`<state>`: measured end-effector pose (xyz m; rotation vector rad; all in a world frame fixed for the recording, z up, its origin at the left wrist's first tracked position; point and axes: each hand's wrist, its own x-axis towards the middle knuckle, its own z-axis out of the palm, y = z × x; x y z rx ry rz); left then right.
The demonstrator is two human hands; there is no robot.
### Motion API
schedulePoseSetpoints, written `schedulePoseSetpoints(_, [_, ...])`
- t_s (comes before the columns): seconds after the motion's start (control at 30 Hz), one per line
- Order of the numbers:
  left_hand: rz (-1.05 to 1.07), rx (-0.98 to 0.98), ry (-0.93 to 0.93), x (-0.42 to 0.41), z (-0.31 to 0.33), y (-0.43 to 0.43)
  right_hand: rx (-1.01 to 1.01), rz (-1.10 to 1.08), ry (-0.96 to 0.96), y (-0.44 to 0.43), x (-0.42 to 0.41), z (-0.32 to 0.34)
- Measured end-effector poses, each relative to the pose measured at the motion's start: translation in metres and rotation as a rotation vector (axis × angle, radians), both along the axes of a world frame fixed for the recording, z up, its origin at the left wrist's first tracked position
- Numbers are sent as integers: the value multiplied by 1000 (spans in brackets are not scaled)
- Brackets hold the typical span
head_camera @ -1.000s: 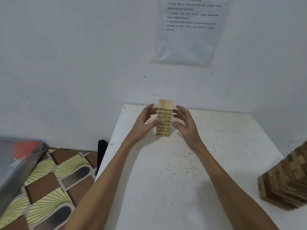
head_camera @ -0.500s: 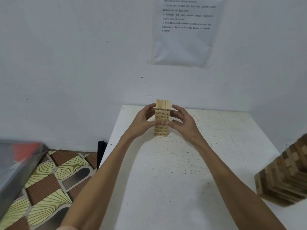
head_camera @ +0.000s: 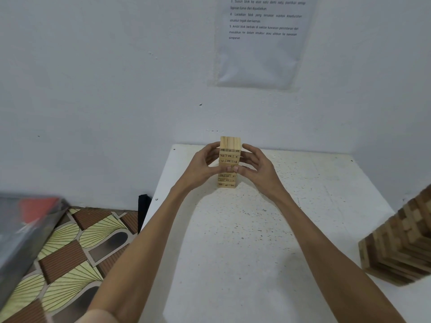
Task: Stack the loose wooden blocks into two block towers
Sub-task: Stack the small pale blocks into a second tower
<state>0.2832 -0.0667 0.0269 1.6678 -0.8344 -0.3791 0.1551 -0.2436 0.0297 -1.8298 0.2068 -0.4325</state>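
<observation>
A small tower of pale numbered wooden blocks (head_camera: 229, 155) stands upright near the far edge of the white table (head_camera: 245, 241). My left hand (head_camera: 203, 169) cups its left side and my right hand (head_camera: 258, 169) cups its right side. Fingers of both hands curl round the tower's upper half. The two thumbs meet on its front face about halfway up and hide those layers. A second, larger tower of light and dark wooden blocks (head_camera: 401, 243) stands at the table's right edge, partly cut off by the frame.
A white wall rises directly behind the table, with a printed paper sheet (head_camera: 261, 43) taped to it. Left of the table lie a patterned floor mat (head_camera: 65, 252), a blurred grey and red object (head_camera: 25, 220) and a black item (head_camera: 142, 210) against the wall.
Both hands have closed in from the sides onto the small tower. Their thumbs, apart a second ago, now meet on its front. The tower stays upright in place.
</observation>
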Motion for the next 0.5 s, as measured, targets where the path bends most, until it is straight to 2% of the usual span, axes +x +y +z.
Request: schedulePoseSetpoints(0.5, [14, -3, 37, 0, -11, 1, 19, -14, 2, -2, -1, -9])
